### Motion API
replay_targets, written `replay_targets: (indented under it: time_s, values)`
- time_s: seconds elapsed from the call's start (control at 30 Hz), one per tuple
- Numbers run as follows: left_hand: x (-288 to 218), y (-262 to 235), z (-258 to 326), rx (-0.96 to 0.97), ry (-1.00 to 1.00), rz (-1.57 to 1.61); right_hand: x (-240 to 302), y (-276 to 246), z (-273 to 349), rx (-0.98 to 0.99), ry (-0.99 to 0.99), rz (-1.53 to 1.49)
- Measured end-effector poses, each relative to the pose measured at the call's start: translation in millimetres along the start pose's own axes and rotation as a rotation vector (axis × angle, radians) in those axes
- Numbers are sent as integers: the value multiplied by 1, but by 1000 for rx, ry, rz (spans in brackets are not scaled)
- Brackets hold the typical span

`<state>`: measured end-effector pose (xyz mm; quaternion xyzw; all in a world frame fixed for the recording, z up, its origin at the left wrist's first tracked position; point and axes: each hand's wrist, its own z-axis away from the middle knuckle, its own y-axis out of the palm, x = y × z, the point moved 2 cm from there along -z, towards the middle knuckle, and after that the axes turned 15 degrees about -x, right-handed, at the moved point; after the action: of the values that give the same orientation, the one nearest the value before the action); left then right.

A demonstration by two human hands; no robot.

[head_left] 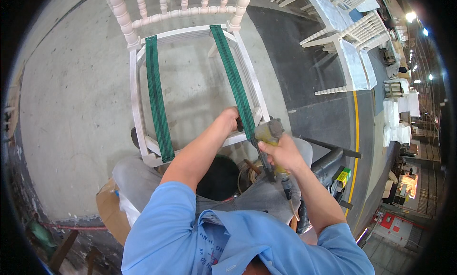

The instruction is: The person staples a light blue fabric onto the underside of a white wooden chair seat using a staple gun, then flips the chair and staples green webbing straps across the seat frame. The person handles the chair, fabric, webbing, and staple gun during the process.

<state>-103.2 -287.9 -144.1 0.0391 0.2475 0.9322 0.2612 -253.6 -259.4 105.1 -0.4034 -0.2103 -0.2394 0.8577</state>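
A pale, unupholstered chair frame [135, 99] with a turned-spindle back stands in front of me, its near rail by my knees. Two green webbing straps run across the seat opening, a left strap [156, 96] and a right strap [232, 75]. My left hand [229, 117] is closed beside the right strap's near end, around something dark that is mostly hidden. My right hand [287, 153] grips an air staple gun [268, 130], whose head is at the near rail beside that strap. A dark strip [263, 156] extends from the rail toward my lap.
Below the near rail is a dark round opening, perhaps a bucket [218, 177]. Black bars [329, 160] and a green-yellow box [343, 176] are at my right. Cardboard [108, 206] lies at my left. Several covered white chairs [352, 60] stand farther right.
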Motion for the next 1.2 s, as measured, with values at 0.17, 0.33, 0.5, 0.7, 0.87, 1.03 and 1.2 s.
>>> replay_targets:
  time_s: [0.17, 0.33, 0.5, 0.7, 0.87, 1.03, 1.2]
  values:
    - [13, 3, -9, -4, -49, 29, -3, 1, 4, 14, 23, 22]
    - [6, -1, -15, -90, -48, 21, 5, 10, 13, 17, 1, -22]
    - [-3, -9, 14, -179, 21, -238, 7, -8, 19, 35, -29, -136]
    - [-29, -35, 103, -655, 956, -1467, 5, -55, 35, -57, -104, -349]
    - [47, -12, 188, -467, 1042, -1054, -45, -91, 43, -183, -25, -527]
    - [124, -30, 153, -346, 623, -761, -43, -89, 42, -158, -109, -615]
    - [123, -27, 112, -246, 742, -688, -42, -87, 39, -60, -151, -542]
